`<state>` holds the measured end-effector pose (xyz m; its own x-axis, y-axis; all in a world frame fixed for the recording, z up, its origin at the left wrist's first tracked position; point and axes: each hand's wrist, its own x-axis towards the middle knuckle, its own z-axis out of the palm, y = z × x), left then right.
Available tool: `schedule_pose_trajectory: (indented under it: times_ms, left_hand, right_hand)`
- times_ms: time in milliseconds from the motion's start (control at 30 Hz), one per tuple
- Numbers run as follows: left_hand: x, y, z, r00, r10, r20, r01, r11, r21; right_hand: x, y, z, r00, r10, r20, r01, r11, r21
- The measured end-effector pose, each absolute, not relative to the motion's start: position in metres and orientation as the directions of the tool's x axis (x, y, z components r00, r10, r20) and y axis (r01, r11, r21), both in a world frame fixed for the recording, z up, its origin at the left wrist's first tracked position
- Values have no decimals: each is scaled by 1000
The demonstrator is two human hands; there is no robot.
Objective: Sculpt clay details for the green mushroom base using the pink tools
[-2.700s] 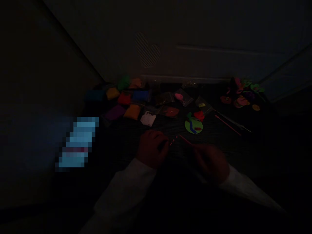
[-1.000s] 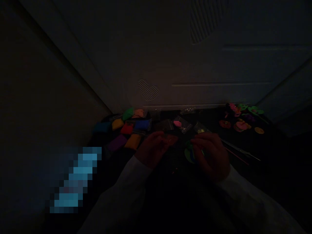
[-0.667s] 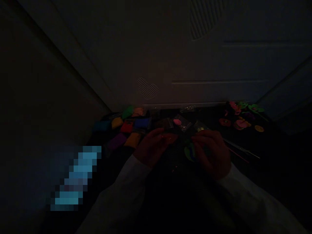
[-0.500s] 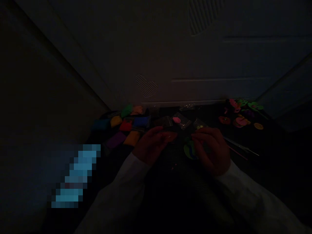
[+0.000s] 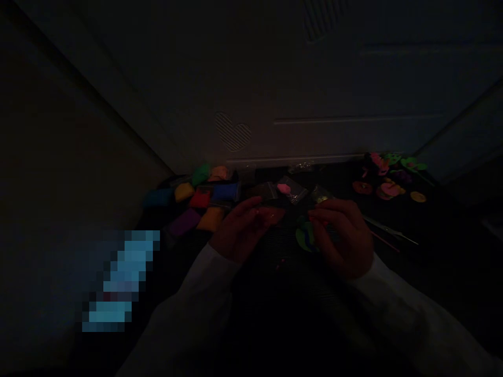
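Observation:
The room is very dim. My left hand (image 5: 239, 230) hovers with curled fingers over a reddish clay piece in a clear bag (image 5: 271, 214). My right hand (image 5: 341, 235) is raised with its fingertips pinched together, and a tiny red speck (image 5: 320, 221) shows at them. Just below those fingers lies a green clay disc with blue and red shapes (image 5: 305, 238), partly hidden by the hand. Too little light reaches the fingers to show what either hand grips.
Coloured clay packets (image 5: 200, 201) lie beyond my left hand, and small bags (image 5: 291, 189) sit behind my hands. Clay shapes (image 5: 383, 183) are heaped at the far right, near a thin metal tool (image 5: 389, 233). A white door (image 5: 314, 120) stands behind, and a pixelated blue patch (image 5: 118, 283) covers the lower left.
The thin pink stick between my hands earlier no longer shows. My hands now sit closer together and higher over the green disc, and the whole scene has shifted upward in view.

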<state>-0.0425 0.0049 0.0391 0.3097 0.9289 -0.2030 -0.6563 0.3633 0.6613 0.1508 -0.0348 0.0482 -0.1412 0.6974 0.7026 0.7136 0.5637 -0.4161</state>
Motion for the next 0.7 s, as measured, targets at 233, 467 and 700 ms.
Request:
schedule_pose_trajectory:
  times_ms: [233, 467, 700]
  left_hand:
    - [-40, 3, 43, 265, 941, -212, -633, 336, 698]
    - [-40, 4, 41, 276, 943, -186, -624, 323, 711]
    - [-36, -1, 40, 343, 924, -170, -537, 341, 771]
  right_hand:
    - [151, -35, 49, -140, 699, 701, 710, 564, -421]
    - [150, -36, 49, -149, 700, 698, 716, 563, -412]
    - [147, -37, 49, -200, 693, 692, 719, 584, -377]
